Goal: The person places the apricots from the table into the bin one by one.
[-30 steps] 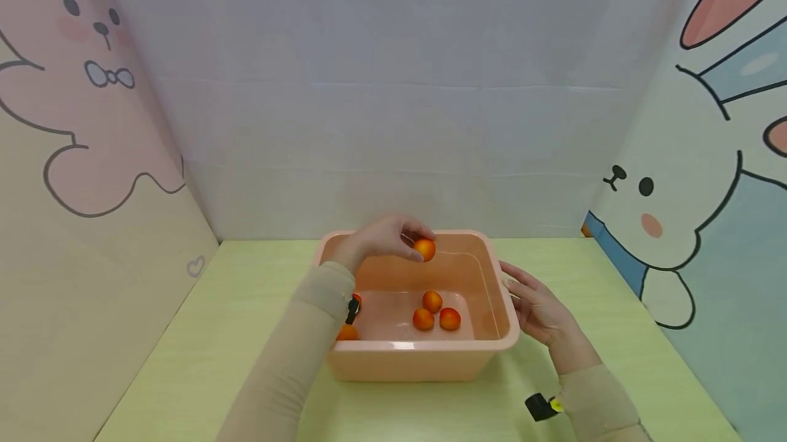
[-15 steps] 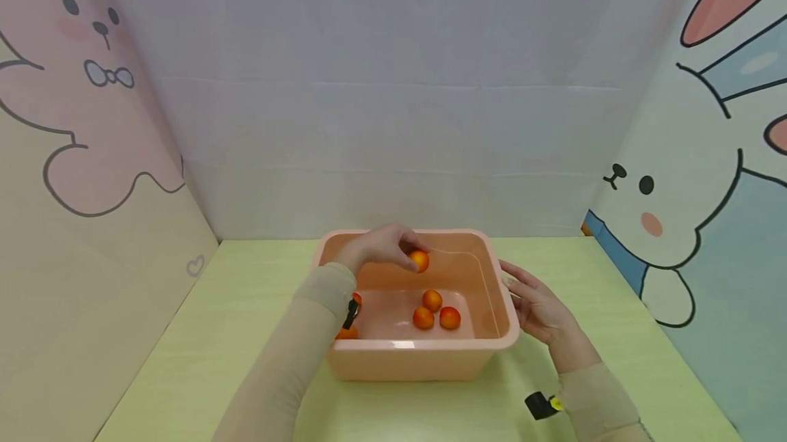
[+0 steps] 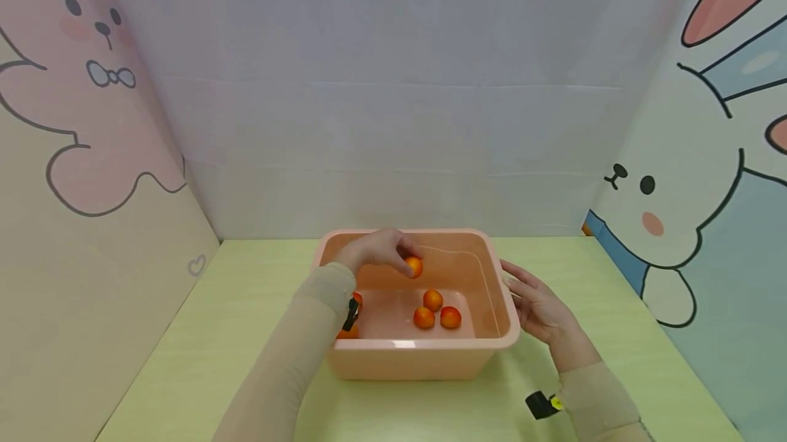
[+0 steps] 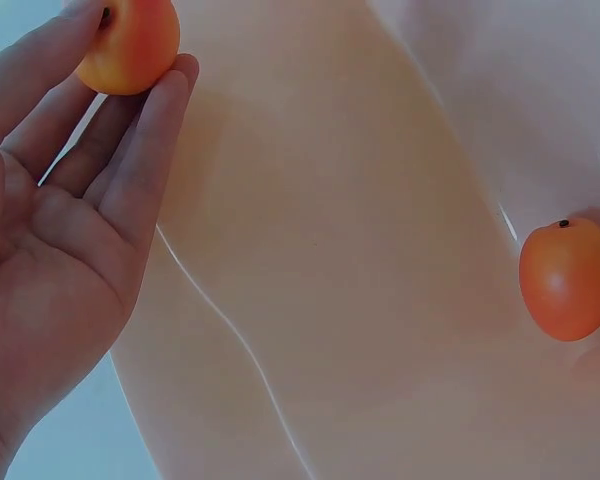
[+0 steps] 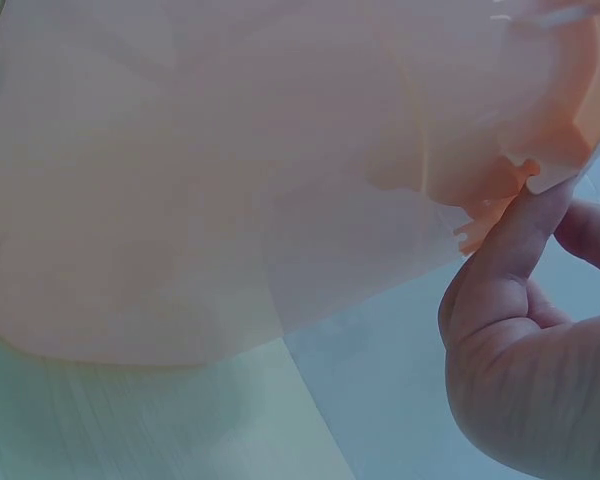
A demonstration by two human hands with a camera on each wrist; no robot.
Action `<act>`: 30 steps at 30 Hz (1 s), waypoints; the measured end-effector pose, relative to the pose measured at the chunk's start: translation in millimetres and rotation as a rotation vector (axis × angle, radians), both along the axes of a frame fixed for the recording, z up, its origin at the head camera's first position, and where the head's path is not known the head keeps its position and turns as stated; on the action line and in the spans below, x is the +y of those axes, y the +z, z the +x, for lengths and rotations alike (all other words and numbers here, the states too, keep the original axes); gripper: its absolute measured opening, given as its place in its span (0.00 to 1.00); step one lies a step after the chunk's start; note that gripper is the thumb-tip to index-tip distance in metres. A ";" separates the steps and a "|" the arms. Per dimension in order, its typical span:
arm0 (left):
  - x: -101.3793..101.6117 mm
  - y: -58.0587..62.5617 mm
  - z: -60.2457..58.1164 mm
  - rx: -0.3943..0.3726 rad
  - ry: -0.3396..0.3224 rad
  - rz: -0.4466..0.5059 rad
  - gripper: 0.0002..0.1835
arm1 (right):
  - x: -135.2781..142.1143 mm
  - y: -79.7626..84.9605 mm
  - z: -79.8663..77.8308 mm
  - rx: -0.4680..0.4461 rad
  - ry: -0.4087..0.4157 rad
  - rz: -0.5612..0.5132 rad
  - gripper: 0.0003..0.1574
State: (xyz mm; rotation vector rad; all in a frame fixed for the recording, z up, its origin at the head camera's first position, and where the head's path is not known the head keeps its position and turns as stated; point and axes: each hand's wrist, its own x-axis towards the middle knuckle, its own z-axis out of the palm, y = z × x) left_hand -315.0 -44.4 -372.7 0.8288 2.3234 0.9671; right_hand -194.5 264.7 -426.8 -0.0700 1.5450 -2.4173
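Observation:
My left hand (image 3: 382, 251) pinches a round orange-red fruit (image 3: 415, 267) between thumb and fingertips, inside the pink plastic basin (image 3: 424, 360) and above its floor. In the left wrist view this fruit (image 4: 135, 45) is smooth, with a dark stem spot. Three similar fruits (image 3: 433, 300) lie close together on the basin floor. At the basin's left end, more fruits (image 3: 348, 333) are partly hidden by my left wrist. My right hand (image 3: 541, 309) holds the basin's right rim from outside; in the right wrist view its thumb (image 5: 510, 250) presses up under the rim.
The basin stands on a pale green-yellow table (image 3: 258, 319). A pale curtain (image 3: 393, 121) hangs behind it. Side panels with a cartoon bear (image 3: 111, 128) and a rabbit (image 3: 676, 210) flank the table. A black strap piece (image 3: 541, 405) hangs at the right sleeve.
My left hand has moved down and slightly left with the fruit, from rim height to lower inside the basin. The right hand and the other fruits stay put.

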 end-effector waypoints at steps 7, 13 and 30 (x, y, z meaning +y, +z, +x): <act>0.8 2.8 0.5 0.021 -0.001 0.019 0.20 | 1.3 -1.3 0.5 0.024 0.029 -0.034 0.20; 2.6 9.1 1.6 0.055 -0.016 0.090 0.21 | 1.6 -2.3 0.6 0.034 0.045 -0.044 0.21; -18.8 80.3 26.5 0.184 -0.012 0.327 0.23 | 0.9 -0.7 1.1 0.029 0.029 -0.037 0.20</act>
